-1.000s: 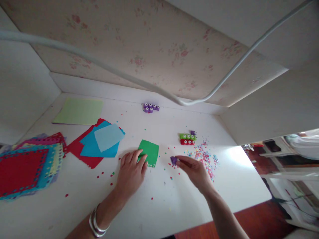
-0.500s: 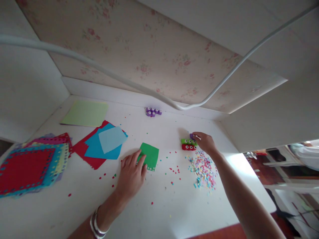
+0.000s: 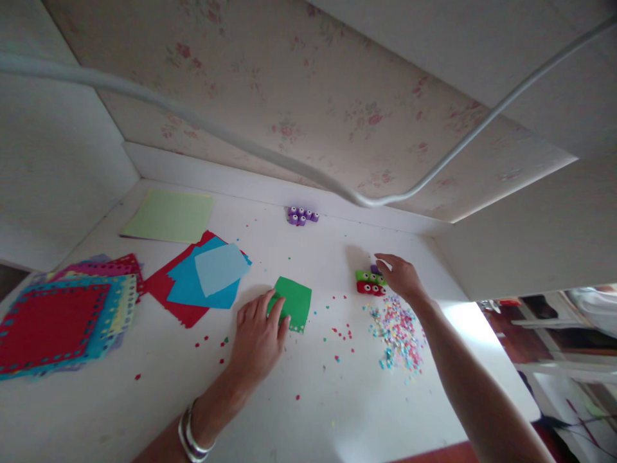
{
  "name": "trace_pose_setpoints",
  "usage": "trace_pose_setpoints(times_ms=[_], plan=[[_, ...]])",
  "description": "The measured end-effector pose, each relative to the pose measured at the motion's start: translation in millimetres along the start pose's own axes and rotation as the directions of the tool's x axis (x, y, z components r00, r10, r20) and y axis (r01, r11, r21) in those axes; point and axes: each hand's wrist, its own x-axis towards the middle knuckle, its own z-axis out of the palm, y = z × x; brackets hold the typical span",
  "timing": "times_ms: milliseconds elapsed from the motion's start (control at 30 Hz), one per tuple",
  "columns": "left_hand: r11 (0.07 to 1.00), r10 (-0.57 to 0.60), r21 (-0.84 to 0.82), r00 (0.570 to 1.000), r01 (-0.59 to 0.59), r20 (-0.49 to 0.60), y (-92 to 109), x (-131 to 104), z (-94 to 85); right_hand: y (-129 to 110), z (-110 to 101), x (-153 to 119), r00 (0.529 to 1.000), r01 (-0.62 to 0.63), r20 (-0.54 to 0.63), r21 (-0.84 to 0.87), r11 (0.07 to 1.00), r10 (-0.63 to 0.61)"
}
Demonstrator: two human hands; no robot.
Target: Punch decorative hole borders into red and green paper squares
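My left hand (image 3: 259, 334) lies with its fingers stretched over the left edge of a green paper square (image 3: 295, 303), which has small holes along its lower edge. At the right, my right hand (image 3: 401, 275) hovers just beside a small purple craft punch (image 3: 375, 269), thumb and fingers apart and nothing between them. That punch stands against a row of green punches (image 3: 371, 277), with red punches (image 3: 371, 289) in front. The hand partly hides the right end of the rows.
More purple punches (image 3: 301, 216) stand by the back wall. Colourful confetti (image 3: 400, 337) is heaped at right. Red and blue sheets (image 3: 176, 289), a pale green sheet (image 3: 168, 215) and a pile of hole-edged papers (image 3: 58, 328) lie left. A white cable (image 3: 270, 154) hangs across the front.
My right hand has let go of the purple punch, which now sits behind the green row, and its fingers have lifted. My left hand stays on the green paper. The view has shifted slightly.
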Motion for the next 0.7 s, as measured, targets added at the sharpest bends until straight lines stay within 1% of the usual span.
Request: trace_pose_setpoints(times_ms=[100, 200, 300, 400, 467, 533, 600, 700], plan=[[0.999, -0.028, 0.042, 0.999, 0.029, -0.031, -2.5, 3.2, 0.5, -35.2, 9.2, 16.1, 0.997, 0.073, -0.005, 0.058, 0.996, -0.073], [0.998, -0.024, 0.054, 0.999, 0.025, -0.033, -7.3, 4.8, 1.1, -81.6, 29.3, 41.2, 0.983, 0.178, 0.017, 0.127, 0.976, -0.182], [0.999, -0.035, 0.015, 0.999, 0.035, -0.008, -13.0, 4.8, 1.1, -125.6, 53.6, 72.8, 0.964, 0.259, 0.024, 0.165, 0.952, -0.266], [0.996, -0.061, -0.068, 0.998, 0.062, 0.012, -18.1, 5.0, 0.1, -156.1, 72.9, 103.1, 0.953, 0.292, 0.023, 0.178, 0.939, -0.301], [0.99, -0.073, -0.121, 0.997, 0.075, 0.016, -20.9, 5.6, -1.0, -166.9, 80.3, 117.4, 0.951, 0.296, 0.031, 0.182, 0.938, -0.307], [0.983, -0.094, -0.156, 0.995, 0.098, 0.031, -23.4, 6.9, -2.1, -170.9, 83.3, 124.8, 0.95, 0.297, 0.043, 0.185, 0.937, -0.309], [0.974, -0.132, -0.177, 0.99, 0.14, 0.057, -26.1, 8.6, -3.1, -169.6, 83.3, 125.5, 0.95, 0.292, 0.052, 0.191, 0.937, -0.307], [0.957, -0.181, -0.208, 0.976, 0.203, 0.12, -30.8, 11.1, -4.4, -161.0, 80.7, 117.4, 0.955, 0.272, 0.06, 0.21, 0.939, -0.29]])
